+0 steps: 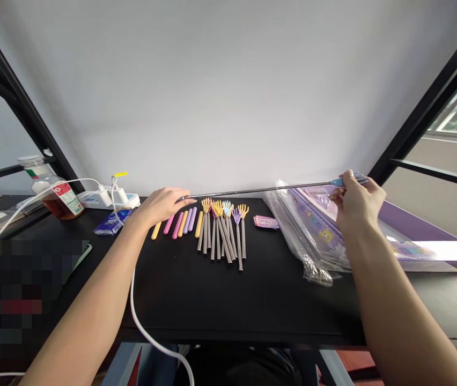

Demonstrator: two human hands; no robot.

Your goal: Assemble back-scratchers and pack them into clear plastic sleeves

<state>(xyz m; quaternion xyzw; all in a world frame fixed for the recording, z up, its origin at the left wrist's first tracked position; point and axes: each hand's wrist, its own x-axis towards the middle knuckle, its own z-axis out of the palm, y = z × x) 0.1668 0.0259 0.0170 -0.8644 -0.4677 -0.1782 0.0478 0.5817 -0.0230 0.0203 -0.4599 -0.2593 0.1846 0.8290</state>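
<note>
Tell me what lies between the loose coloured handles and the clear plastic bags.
In the head view: a cluster of hand-shaped back scratchers, then small pink cards.

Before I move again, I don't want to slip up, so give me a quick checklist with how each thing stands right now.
1. Left hand holding one end of the rod: ok, fingers pinch the tip.
2. Right hand holding the other end: ok, at the blue part.
3. Rod straight between the hands: ok.
4. Rod pulled out to its full length: cannot tell.
5. Scratchers lying apart from one another: not ok, several overlap.
6. Handles lying down: ok, in a loose row.
</note>
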